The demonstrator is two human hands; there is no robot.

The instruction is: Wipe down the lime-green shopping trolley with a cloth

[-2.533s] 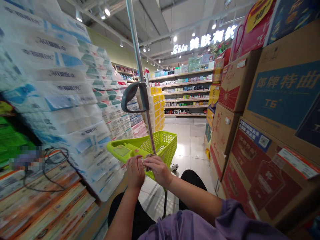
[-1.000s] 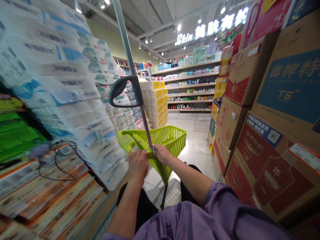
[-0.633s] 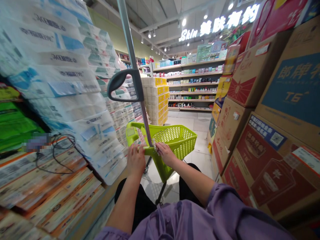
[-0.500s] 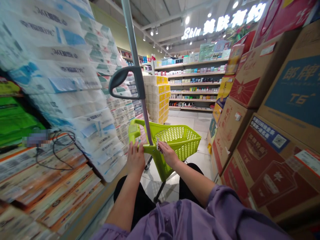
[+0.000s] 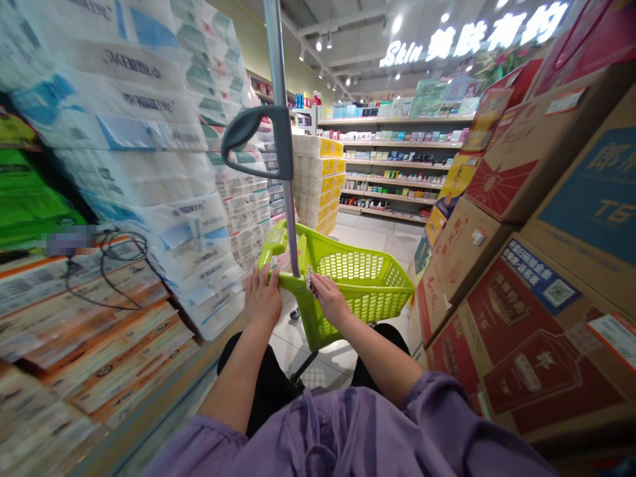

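In front of me stands a lime-green wheeled shopping basket (image 5: 365, 295) with perforated sides. From it rises a metal pole (image 5: 287, 218) carrying a grey loop handle (image 5: 263, 143). My left hand (image 5: 263, 298) grips the near left edge of the green frame, its fingers over the top. Close to the foot of the pole, my right hand (image 5: 328, 297) is closed on a small crumpled cloth (image 5: 311, 281), brown and whitish, pressed against the frame. Most of the cloth is hidden under the fingers. The basket's visible inner walls are bare.
Wrapped tissue packs (image 5: 163, 172) are piled high on my left, beside orange-and-white boxes (image 5: 134, 358) with a black cable (image 5: 119, 265). Cardboard cartons (image 5: 531, 358) line the right. Stacked yellow-and-white paper packs (image 5: 320, 182) and stocked shelves (image 5: 392, 162) stand ahead.
The view has tilted and shifted slightly. The basket's far end appears farther right. My right hand has moved slightly left and up in view; my left hand stays on the frame.
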